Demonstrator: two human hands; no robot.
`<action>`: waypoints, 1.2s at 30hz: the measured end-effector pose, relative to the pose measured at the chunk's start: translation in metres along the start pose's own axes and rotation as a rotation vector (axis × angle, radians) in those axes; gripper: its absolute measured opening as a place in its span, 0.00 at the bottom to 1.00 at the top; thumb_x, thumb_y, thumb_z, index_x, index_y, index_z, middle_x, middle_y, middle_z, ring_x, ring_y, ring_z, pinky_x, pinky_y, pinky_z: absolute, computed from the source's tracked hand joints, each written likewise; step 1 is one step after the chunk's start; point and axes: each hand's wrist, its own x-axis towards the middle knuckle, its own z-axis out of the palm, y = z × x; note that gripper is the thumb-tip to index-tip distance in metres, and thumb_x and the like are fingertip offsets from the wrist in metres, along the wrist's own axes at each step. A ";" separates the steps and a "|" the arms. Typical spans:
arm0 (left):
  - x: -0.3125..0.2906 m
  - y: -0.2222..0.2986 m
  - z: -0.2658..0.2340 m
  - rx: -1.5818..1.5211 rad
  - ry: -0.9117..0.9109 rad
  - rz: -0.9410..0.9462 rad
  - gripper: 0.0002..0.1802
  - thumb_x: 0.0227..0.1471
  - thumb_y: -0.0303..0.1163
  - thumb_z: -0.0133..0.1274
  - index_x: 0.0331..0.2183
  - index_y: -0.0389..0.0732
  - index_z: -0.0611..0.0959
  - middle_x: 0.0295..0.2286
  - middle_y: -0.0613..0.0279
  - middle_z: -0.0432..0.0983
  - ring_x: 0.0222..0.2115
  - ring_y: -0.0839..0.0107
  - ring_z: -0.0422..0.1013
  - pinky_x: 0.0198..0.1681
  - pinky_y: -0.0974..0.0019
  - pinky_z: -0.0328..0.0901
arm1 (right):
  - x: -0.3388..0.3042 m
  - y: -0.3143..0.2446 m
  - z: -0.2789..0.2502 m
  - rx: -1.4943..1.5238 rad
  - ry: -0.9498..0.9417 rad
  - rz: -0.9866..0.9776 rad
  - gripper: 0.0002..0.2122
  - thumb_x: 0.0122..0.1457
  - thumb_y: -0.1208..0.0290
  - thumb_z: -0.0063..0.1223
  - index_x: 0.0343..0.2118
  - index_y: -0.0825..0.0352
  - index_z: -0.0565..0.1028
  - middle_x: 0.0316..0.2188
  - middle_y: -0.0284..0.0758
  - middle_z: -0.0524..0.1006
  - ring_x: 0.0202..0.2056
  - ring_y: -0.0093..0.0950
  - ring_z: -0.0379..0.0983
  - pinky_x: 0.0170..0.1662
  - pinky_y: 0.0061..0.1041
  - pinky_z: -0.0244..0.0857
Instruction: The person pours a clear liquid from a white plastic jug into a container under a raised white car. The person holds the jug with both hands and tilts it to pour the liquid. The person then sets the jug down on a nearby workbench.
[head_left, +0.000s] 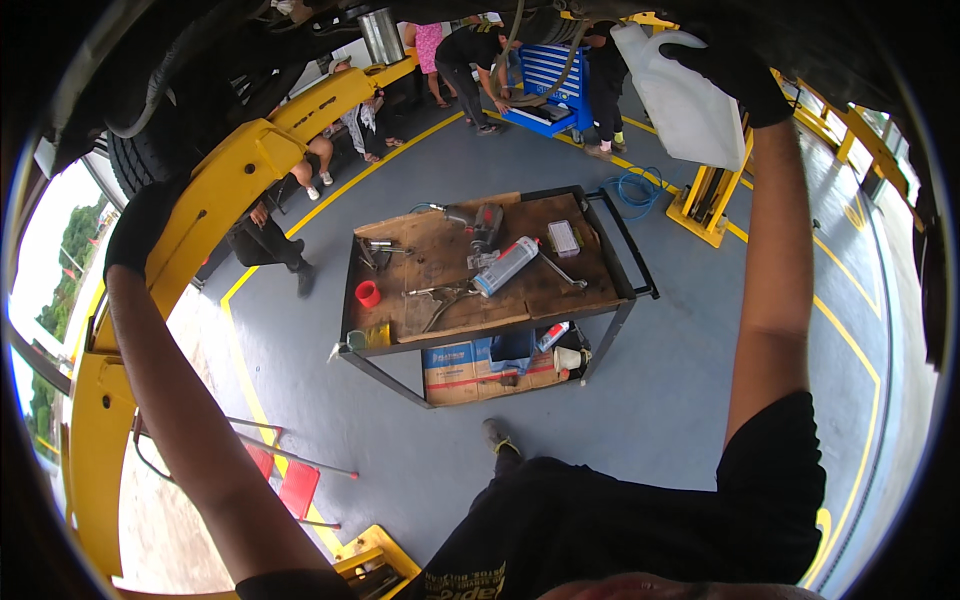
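Observation:
My right hand (735, 85), in a black glove, is raised at the upper right. It is closed at the handle of a white translucent plastic jug (680, 105), which hangs tilted beneath the dark underside of a vehicle (850, 45). Over at the left, my gloved left hand (145, 228) rests against the yellow arm of a car lift (215, 185), beside a black tyre (145, 155). Its fingers blend into the dark, so their grip is hard to make out. Both arms are stretched up and apart.
Below stands a black-framed cart (470, 335) bearing an impact wrench (487, 225), a spray can (507, 266), locking pliers (440, 298) and a red ring (368, 293). People (470, 60) work by a blue tool cabinet (550, 85); others sit left. A blue hose (637, 190) coils on the floor.

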 end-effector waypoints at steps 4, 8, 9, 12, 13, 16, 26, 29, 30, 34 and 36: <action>0.003 -0.011 -0.002 0.091 0.003 0.066 0.27 0.65 0.51 0.47 0.51 0.41 0.84 0.43 0.56 0.83 0.44 0.68 0.77 0.51 0.65 0.66 | 0.002 0.000 0.001 0.001 -0.007 0.022 0.25 0.54 0.59 0.72 0.53 0.64 0.77 0.45 0.42 0.81 0.46 0.37 0.78 0.50 0.36 0.72; 0.001 -0.013 0.004 0.081 0.074 0.167 0.22 0.67 0.47 0.44 0.49 0.43 0.85 0.38 0.49 0.84 0.39 0.59 0.80 0.45 0.62 0.68 | 0.004 0.000 0.003 -0.002 -0.013 0.046 0.25 0.54 0.59 0.72 0.52 0.63 0.77 0.45 0.41 0.81 0.46 0.37 0.78 0.49 0.35 0.72; 0.001 -0.009 0.006 0.072 0.082 0.154 0.22 0.67 0.46 0.45 0.49 0.43 0.85 0.38 0.49 0.84 0.39 0.59 0.80 0.45 0.62 0.69 | 0.004 0.000 0.003 -0.008 -0.012 0.052 0.25 0.54 0.59 0.72 0.52 0.63 0.77 0.45 0.41 0.81 0.46 0.37 0.78 0.49 0.35 0.72; 0.005 -0.022 0.006 0.125 0.116 0.239 0.20 0.67 0.44 0.46 0.50 0.45 0.85 0.39 0.51 0.84 0.40 0.62 0.80 0.45 0.65 0.68 | 0.006 0.000 0.006 -0.001 -0.005 0.061 0.24 0.54 0.59 0.72 0.52 0.63 0.78 0.44 0.41 0.82 0.45 0.36 0.79 0.49 0.35 0.72; 0.006 -0.032 0.005 0.156 0.128 0.286 0.20 0.67 0.44 0.47 0.50 0.45 0.85 0.39 0.52 0.84 0.40 0.64 0.80 0.44 0.66 0.68 | 0.008 -0.001 0.008 0.007 -0.004 0.061 0.24 0.54 0.59 0.72 0.52 0.63 0.78 0.44 0.41 0.82 0.45 0.36 0.79 0.49 0.35 0.72; 0.008 -0.021 0.008 -0.185 0.026 0.062 0.21 0.66 0.44 0.47 0.53 0.47 0.84 0.40 0.57 0.84 0.39 0.70 0.78 0.44 0.68 0.68 | 0.007 0.000 0.006 -0.005 0.007 0.069 0.24 0.54 0.59 0.71 0.52 0.63 0.78 0.44 0.41 0.82 0.45 0.36 0.79 0.48 0.34 0.73; 0.019 -0.035 0.009 -0.116 0.003 0.067 0.22 0.66 0.45 0.46 0.52 0.44 0.84 0.40 0.58 0.84 0.38 0.69 0.78 0.44 0.67 0.67 | 0.007 0.004 0.018 0.003 0.018 0.105 0.23 0.55 0.58 0.71 0.51 0.62 0.79 0.43 0.40 0.83 0.44 0.35 0.80 0.47 0.33 0.73; 0.026 -0.049 0.010 -0.076 -0.002 0.121 0.21 0.67 0.43 0.45 0.53 0.47 0.83 0.40 0.54 0.84 0.38 0.66 0.79 0.44 0.65 0.68 | 0.007 0.004 0.019 0.010 0.022 0.116 0.23 0.55 0.58 0.71 0.51 0.62 0.79 0.43 0.40 0.83 0.43 0.35 0.80 0.47 0.33 0.73; 0.027 -0.046 0.010 -0.020 -0.001 0.157 0.20 0.67 0.43 0.44 0.53 0.48 0.82 0.40 0.53 0.84 0.38 0.64 0.79 0.44 0.64 0.68 | 0.007 0.006 0.018 0.003 0.024 0.118 0.22 0.55 0.58 0.70 0.51 0.62 0.79 0.43 0.40 0.83 0.43 0.35 0.80 0.46 0.33 0.74; 0.020 -0.042 0.009 0.143 0.049 0.267 0.20 0.67 0.43 0.43 0.54 0.51 0.82 0.40 0.50 0.83 0.40 0.59 0.80 0.45 0.62 0.69 | 0.006 0.007 0.018 0.006 0.033 0.126 0.22 0.55 0.58 0.70 0.51 0.62 0.80 0.43 0.40 0.83 0.43 0.34 0.81 0.46 0.33 0.74; 0.014 -0.026 0.007 0.162 0.014 0.211 0.21 0.66 0.40 0.46 0.56 0.46 0.81 0.42 0.59 0.83 0.41 0.69 0.78 0.47 0.67 0.68 | 0.005 0.007 0.019 0.004 0.035 0.132 0.22 0.55 0.58 0.70 0.50 0.61 0.80 0.43 0.40 0.83 0.42 0.34 0.81 0.46 0.32 0.74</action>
